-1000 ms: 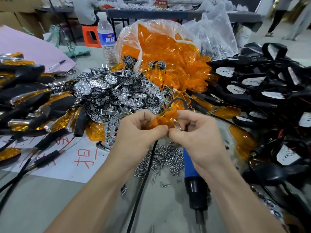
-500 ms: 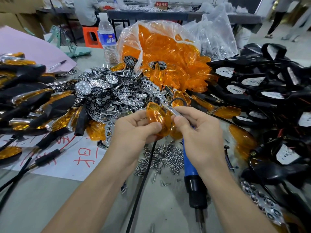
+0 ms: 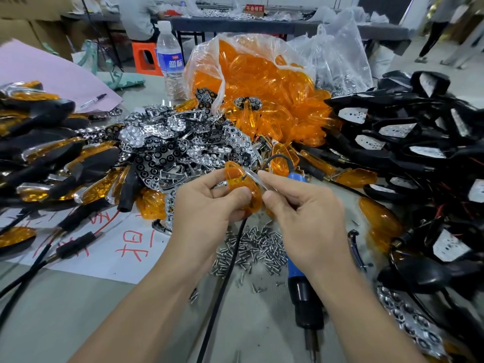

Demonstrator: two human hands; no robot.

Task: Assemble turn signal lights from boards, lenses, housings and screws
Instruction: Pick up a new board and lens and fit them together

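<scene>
Left hand (image 3: 207,205) half-hides lens (image 3: 237,176) (insert (image 3: 253,177) perhaps chrome).

Grey table (image 3: 65,323), packed. Centre: heap of chrome boards (image 3: 178,145), clear bag of orange lenses (image 3: 262,82) behind it, spilling fwd. R side: pile of black housings (image 3: 419,142) w/ wires. L side: assembled lights (image 3: 47,158), partly on white sheet (image 3: 125,247) w/ red writing. Near edge: loose screws (image 3: 251,250), blue/black elec screwdriver (image 3: 303,292) just beside, black cable (image 3: 222,297) across. Back L: water bottle (image 3: 170,61), pink sheet (image 3: 39,72) w/ pen (image 3: 93,100)

Behind, a long dark table (image 3: 301,26) and an orange stool (image 3: 145,58) — cardboard boxes (image 3: 26,22) at left.
</scene>
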